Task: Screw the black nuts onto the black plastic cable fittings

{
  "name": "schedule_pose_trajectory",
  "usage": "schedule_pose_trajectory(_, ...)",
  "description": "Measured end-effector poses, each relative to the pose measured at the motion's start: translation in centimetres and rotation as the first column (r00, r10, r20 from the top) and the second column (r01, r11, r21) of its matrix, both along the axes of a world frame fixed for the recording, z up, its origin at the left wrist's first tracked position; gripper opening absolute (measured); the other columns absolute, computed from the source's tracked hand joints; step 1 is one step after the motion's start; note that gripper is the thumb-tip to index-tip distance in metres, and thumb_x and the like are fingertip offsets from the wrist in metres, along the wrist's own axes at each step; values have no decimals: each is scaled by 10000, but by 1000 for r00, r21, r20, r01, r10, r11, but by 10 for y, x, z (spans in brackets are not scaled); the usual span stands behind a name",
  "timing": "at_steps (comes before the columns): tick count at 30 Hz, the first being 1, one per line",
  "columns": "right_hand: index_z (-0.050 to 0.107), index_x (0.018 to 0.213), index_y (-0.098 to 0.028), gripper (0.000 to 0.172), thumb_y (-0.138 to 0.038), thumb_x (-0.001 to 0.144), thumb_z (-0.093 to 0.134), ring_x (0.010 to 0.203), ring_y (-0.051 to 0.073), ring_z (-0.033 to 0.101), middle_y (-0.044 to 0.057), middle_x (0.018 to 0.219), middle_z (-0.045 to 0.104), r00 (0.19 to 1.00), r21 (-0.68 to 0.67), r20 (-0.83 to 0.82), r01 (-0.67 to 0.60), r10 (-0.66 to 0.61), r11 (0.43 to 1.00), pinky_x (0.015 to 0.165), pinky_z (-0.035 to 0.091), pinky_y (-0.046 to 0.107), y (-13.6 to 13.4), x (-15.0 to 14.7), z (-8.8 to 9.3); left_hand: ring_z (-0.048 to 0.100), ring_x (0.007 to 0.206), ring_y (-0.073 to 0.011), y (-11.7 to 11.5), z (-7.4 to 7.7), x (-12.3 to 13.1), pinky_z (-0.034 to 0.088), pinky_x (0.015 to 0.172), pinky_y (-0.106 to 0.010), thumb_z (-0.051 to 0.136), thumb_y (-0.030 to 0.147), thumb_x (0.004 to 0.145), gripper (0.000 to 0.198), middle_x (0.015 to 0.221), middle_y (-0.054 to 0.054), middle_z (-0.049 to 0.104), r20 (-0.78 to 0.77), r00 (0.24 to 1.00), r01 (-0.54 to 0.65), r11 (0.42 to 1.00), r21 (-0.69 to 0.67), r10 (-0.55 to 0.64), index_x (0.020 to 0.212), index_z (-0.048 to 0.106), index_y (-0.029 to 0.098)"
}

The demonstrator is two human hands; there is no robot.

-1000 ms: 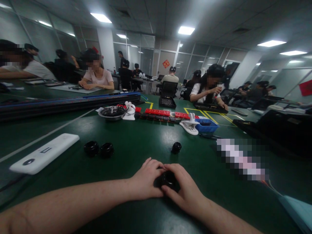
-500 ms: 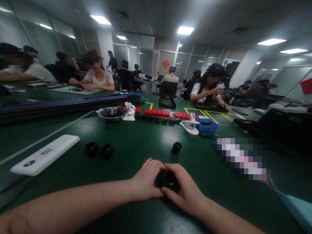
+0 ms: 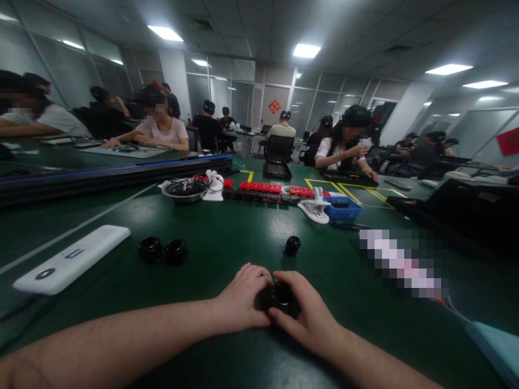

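In front of me, just above the green tabletop or on it, my left hand [image 3: 243,300] and my right hand [image 3: 311,314] close around a glossy black ring-shaped part [image 3: 285,295]. Its round opening shows between the two thumbs and forefingers. The left fingers cover its left side, and whether it is one piece or two pressed together I cannot tell. A similar small black part [image 3: 292,245] stands beyond my hands. Two more black ring-shaped parts, one on the left [image 3: 150,249] and its neighbour [image 3: 175,252], sit side by side farther left.
A white oblong device [image 3: 73,260] with a cable lies at left. Behind stand a metal bowl [image 3: 184,199], red strips [image 3: 260,187], a white clip [image 3: 314,209] and a blue bin [image 3: 344,210]. A blurred pinkish item [image 3: 399,263] lies at right. Other people sit at tables beyond.
My hands keep nearly the same place and grip on the black part. The view has shifted slightly. In the background, a standing person has moved left, and a seated person's hand has shifted.
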State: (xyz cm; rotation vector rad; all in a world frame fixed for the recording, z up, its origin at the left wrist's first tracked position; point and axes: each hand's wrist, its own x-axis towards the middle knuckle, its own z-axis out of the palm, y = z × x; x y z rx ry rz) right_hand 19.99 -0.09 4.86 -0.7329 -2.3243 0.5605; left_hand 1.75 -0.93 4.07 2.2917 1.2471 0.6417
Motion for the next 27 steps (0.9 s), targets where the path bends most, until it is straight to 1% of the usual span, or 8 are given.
schedule_pose_trajectory(6, 303, 1242, -186, 594, -131, 686, 503, 1051, 234, 482, 106, 1171, 479, 992, 49, -6, -126, 126, 991, 896, 417, 393, -2, 0, 4, 457, 988, -243, 1, -2, -1, 259, 977, -457, 699, 383, 616, 454, 1026, -54, 517, -9, 1000, 4, 1000, -10, -4, 992, 545, 182)
schedule_pose_trajectory(9, 293, 1246, -172, 611, -213, 699, 561, 1073, 267, 461, 132, 1188, 460, 999, 72, -4, -35, 35, 997, 896, 405, 433, 0, 0, 2, 461, 982, -238, 3, -4, -2, 232, 991, -455, 705, 418, 610, 429, 1013, -50, 523, 0, 1000, 8, 1000, 1, -8, 933, 557, 177)
schedule_pose_trajectory(13, 393, 1153, -171, 462, -210, 725, 562, 952, 243, 515, 111, 1051, 526, 999, 32, 15, 37, -38, 999, 819, 452, 413, 0, 0, 3, 467, 952, -222, 1, -2, 0, 299, 952, -418, 703, 326, 610, 345, 983, -36, 525, -4, 1000, 5, 1000, 9, -5, 888, 559, 181)
schedule_pose_trajectory(16, 417, 1131, -171, 412, -132, 727, 490, 894, 211, 529, 92, 1007, 544, 998, 0, 17, -63, 63, 998, 793, 469, 377, -1, -1, 6, 466, 961, -225, -1, -2, 2, 314, 945, -428, 689, 304, 617, 361, 994, -43, 519, -21, 1000, -1, 1000, 1, 1, 930, 556, 182)
schedule_pose_trajectory(19, 416, 1151, -161, 437, -108, 719, 453, 934, 211, 518, 98, 1039, 540, 990, 10, 20, -143, 143, 990, 826, 458, 379, -2, -2, 9, 449, 1032, -255, 1, -2, -3, 213, 1000, -507, 704, 404, 598, 514, 1064, -61, 499, -38, 999, 17, 1000, 6, -17, 1031, 525, 192)
schedule_pose_trajectory(23, 472, 1107, -157, 376, -108, 735, 448, 995, 218, 506, 106, 1072, 540, 989, 22, 75, -129, 127, 991, 860, 449, 378, -2, 0, 10, 318, 1190, -326, 5, 21, -18, 51, 1019, -572, 669, 567, 568, 816, 1273, -127, 366, -19, 999, -29, 984, 177, 33, 1228, 370, 193)
schedule_pose_trajectory(25, 479, 1106, -154, 369, -114, 741, 445, 1000, 214, 511, 109, 1086, 540, 989, 24, 89, -119, 117, 993, 860, 454, 371, -1, 1, 10, 310, 1204, -308, -4, 43, -20, 58, 1036, -534, 577, 529, 684, 638, 1268, -118, 380, 45, 997, -69, 949, 308, 58, 1200, 403, 198)
schedule_pose_trajectory(27, 485, 1104, -156, 359, -138, 747, 447, 995, 212, 521, 104, 1091, 549, 987, 38, 104, -130, 125, 991, 858, 458, 370, 0, 1, 10, 372, 1160, -279, -24, 61, -11, 95, 1046, -500, 496, 470, 754, 436, 1197, -77, 456, 89, 996, -15, 928, 373, -20, 1116, 494, 228)
